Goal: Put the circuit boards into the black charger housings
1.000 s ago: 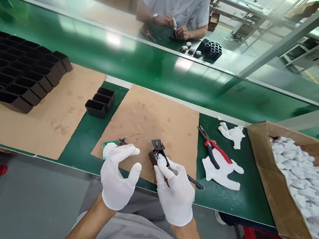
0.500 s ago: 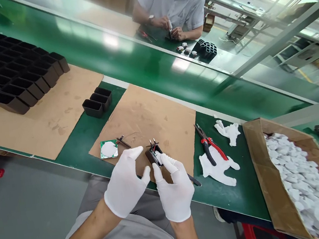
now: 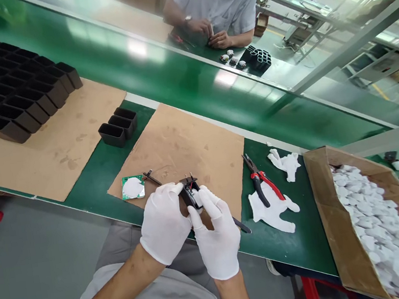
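Both my hands wear white gloves and meet over the near edge of a brown cardboard sheet (image 3: 183, 142). My left hand (image 3: 163, 224) curls round the left side of a small black part with metal prongs (image 3: 189, 192). My right hand (image 3: 215, 234) grips the same black part from the right, and a thin dark tool (image 3: 243, 225) sticks out to the right from under it. A green circuit board with a white disc (image 3: 132, 187) lies just left of my hands, beside a small dark piece (image 3: 150, 177).
Red-handled pliers (image 3: 262, 186) and loose white gloves (image 3: 272, 208) lie to the right on the green bench. A cardboard box of white pieces (image 3: 375, 216) stands far right. Black trays (image 3: 6, 97) and three black cups (image 3: 117, 127) sit at left. Another person works across the conveyor (image 3: 213, 14).
My left hand left the green circuit board, moved right and closed on the black part that my right hand holds. The board now lies uncovered.
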`<state>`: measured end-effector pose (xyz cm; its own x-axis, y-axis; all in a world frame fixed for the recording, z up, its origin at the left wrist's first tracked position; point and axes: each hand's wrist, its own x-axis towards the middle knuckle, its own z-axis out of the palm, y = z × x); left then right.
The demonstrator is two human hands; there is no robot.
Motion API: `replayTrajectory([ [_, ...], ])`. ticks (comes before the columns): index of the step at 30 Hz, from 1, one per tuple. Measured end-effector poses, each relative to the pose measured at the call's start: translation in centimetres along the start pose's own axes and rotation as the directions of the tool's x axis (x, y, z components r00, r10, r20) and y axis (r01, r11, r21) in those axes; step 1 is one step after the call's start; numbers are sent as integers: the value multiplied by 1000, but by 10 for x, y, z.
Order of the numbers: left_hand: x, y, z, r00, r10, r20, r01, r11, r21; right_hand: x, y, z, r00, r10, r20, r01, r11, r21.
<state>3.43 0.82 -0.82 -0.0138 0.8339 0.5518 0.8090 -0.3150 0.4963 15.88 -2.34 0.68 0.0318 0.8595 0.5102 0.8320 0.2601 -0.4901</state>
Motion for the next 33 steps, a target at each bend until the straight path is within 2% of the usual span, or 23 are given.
replayTrajectory([
  [3, 0, -1, 0, 1000, 18, -10, -18, 1000, 4, 5, 4, -2, 991, -87, 101, 91, 995, -38],
  [6, -2, -3, -2, 1000, 10, 27, -9, 999, -31, 8, 6, -7, 989, -125, 85, 129, 991, -44],
  [8, -3, -4, -6, 996, -7, 92, 15, 996, -86, 10, 5, -14, 989, -140, 42, 142, 988, -63],
  [10, -5, -5, -12, 989, -31, 144, 54, 986, -157, 12, 0, -21, 989, -134, -56, 126, 984, -123],
  [13, -6, -7, -20, 990, -75, 119, 104, 960, -260, 12, -6, -22, 983, -88, -160, 53, 976, -212],
  [17, -8, -11, -25, 987, -149, -60, 116, 918, -379, 3, -6, -3, 997, -60, -49, 48, 975, -216],
  [19, -9, -13, -26, 981, -163, -102, 107, 904, -415, -1, -4, 5, 998, -58, -38, 50, 979, -199],
  [25, -11, -15, -27, 988, -128, -90, 80, 907, -414, 1, -2, 1, 998, -15, -69, 4, 988, -153],
  [30, -12, -15, -26, 992, -92, -87, 51, 922, -385, 8, 4, -8, 992, -56, 112, 64, 995, -71],
  [33, -12, -15, -26, 992, -90, -83, 53, 925, -376, 9, 9, -9, 989, -88, 122, 96, 993, -63],
])
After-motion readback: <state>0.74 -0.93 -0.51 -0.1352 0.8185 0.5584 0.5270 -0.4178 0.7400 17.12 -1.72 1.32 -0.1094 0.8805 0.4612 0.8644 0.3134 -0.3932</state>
